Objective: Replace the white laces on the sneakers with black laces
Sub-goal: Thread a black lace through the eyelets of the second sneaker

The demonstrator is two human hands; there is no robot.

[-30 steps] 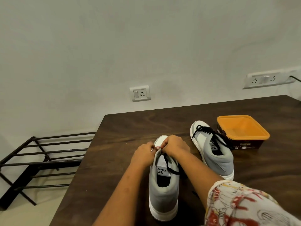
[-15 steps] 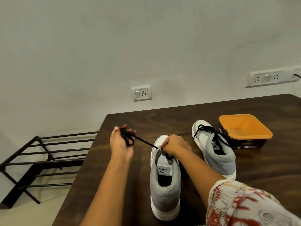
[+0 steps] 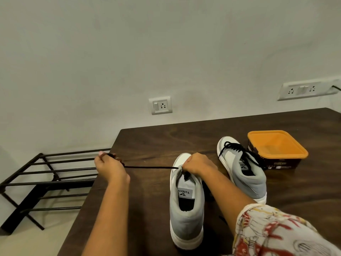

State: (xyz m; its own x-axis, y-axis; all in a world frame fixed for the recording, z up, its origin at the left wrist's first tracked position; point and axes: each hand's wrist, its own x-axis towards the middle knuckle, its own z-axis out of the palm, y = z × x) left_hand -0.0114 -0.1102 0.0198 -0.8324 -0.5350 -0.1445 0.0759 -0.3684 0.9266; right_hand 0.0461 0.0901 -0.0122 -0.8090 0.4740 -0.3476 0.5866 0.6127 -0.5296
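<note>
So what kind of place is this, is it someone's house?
Probably a room in a home. A black metal shoe rack stands on the floor beside a dark wooden table, a wall socket is on the plain wall behind, and an orange-topped tub sits on the table.

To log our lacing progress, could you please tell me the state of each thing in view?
Near grey-and-white sneaker: upright, lacing hidden by the hand.
Thin black lace: taut between sneaker and left hand.
Left hand: fingers curled round the lace.
Right hand: gripping the near sneaker's top.
Far grey-and-white sneaker: upright, laced in black.
Dark plastic tub: orange lid on.
</note>
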